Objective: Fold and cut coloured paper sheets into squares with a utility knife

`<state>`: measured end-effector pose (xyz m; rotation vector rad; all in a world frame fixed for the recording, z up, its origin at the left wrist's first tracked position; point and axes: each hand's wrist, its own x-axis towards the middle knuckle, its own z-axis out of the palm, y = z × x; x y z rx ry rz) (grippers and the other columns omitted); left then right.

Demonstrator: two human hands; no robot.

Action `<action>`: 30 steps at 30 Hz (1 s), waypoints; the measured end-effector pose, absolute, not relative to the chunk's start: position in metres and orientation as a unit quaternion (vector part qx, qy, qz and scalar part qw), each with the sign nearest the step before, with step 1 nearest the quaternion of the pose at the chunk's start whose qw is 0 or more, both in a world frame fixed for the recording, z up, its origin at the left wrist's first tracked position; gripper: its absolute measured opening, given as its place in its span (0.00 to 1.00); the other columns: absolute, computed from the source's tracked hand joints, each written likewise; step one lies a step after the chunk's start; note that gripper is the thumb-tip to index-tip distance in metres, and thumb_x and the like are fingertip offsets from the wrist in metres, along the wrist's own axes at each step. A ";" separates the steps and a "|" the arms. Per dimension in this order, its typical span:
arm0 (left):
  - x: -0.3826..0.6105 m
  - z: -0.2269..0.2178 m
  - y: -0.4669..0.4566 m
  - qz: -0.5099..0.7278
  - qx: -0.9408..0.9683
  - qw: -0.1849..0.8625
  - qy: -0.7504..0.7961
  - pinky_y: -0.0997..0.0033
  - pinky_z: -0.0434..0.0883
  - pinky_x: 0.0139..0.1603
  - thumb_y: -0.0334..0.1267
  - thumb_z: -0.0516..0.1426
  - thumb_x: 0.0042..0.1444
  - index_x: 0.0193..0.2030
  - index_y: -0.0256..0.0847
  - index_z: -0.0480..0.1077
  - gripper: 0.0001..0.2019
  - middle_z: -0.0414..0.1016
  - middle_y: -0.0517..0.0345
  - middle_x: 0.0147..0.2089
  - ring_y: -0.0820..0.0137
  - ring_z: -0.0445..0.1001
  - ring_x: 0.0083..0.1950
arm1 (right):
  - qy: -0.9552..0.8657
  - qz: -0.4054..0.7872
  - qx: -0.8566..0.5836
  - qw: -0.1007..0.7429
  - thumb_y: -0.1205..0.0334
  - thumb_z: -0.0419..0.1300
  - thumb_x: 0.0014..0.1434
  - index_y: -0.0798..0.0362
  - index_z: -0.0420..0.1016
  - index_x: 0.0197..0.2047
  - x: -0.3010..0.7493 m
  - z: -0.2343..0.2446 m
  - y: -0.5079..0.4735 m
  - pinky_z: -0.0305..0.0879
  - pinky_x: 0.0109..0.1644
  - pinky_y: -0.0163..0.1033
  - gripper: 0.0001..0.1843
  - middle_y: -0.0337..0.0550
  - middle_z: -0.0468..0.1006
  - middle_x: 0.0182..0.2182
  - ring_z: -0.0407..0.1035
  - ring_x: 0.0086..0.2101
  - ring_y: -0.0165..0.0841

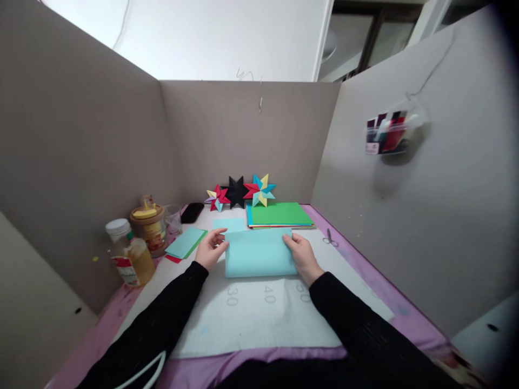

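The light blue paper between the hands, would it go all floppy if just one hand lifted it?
The light blue paper is probably light, since it looks thin. It likely bends easily, as its near edge seems to curve. It might droop a bit, because the right hand grips only one end.

Blue paper (259, 254) between left grip (210, 250) and right grip (305, 256)

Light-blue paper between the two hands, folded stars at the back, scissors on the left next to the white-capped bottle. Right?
Not quite: the scissors lie on the right, past the green-topped paper stack, not by the white-capped bottle. Head view shows it. Light-blue paper between left hand and right hand, folded stars at the back.
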<state>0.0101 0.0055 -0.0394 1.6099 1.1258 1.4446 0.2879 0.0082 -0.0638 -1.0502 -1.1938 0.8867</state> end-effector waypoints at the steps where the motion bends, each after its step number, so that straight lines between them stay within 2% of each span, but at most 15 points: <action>1: 0.010 -0.039 0.005 0.559 0.617 0.345 0.434 0.75 0.64 0.31 0.37 0.60 0.44 0.47 0.37 0.67 0.20 0.67 0.59 0.32 0.74 0.68 0.32 | -0.516 0.390 -0.451 0.615 0.41 0.60 0.45 0.55 0.72 0.29 0.288 -0.064 0.008 0.56 0.27 0.35 0.23 0.38 0.69 0.18 0.60 0.23 0.31; 15: 0.008 -0.042 0.012 0.579 0.577 0.367 0.443 0.75 0.64 0.27 0.42 0.62 0.42 0.46 0.38 0.67 0.23 0.70 0.58 0.32 0.73 0.70 0.29 | -0.520 0.405 -0.422 0.622 0.43 0.60 0.47 0.55 0.70 0.28 0.286 -0.059 0.007 0.54 0.26 0.34 0.21 0.37 0.68 0.21 0.57 0.23 0.29; 23: 0.007 -0.043 0.013 0.586 0.571 0.371 0.439 0.76 0.64 0.26 0.43 0.63 0.42 0.46 0.38 0.67 0.24 0.70 0.59 0.31 0.74 0.69 0.29 | -0.513 0.394 -0.429 0.631 0.43 0.58 0.50 0.52 0.60 0.21 0.287 -0.058 0.006 0.46 0.23 0.33 0.22 0.32 0.57 0.16 0.48 0.20 0.26; 25: 0.007 -0.042 0.013 0.583 0.572 0.378 0.436 0.76 0.63 0.25 0.43 0.63 0.42 0.47 0.38 0.67 0.24 0.70 0.59 0.31 0.74 0.69 0.29 | -0.516 0.383 -0.425 0.638 0.45 0.58 0.50 0.53 0.62 0.22 0.288 -0.056 0.006 0.48 0.25 0.33 0.20 0.33 0.60 0.18 0.51 0.21 0.27; 30: 0.007 -0.038 0.011 0.579 0.572 0.396 0.424 0.76 0.64 0.26 0.42 0.63 0.41 0.48 0.38 0.66 0.25 0.70 0.60 0.30 0.75 0.68 0.29 | -0.493 0.373 -0.402 0.675 0.49 0.60 0.49 0.54 0.70 0.32 0.288 -0.051 0.008 0.57 0.32 0.34 0.15 0.39 0.70 0.27 0.60 0.28 0.30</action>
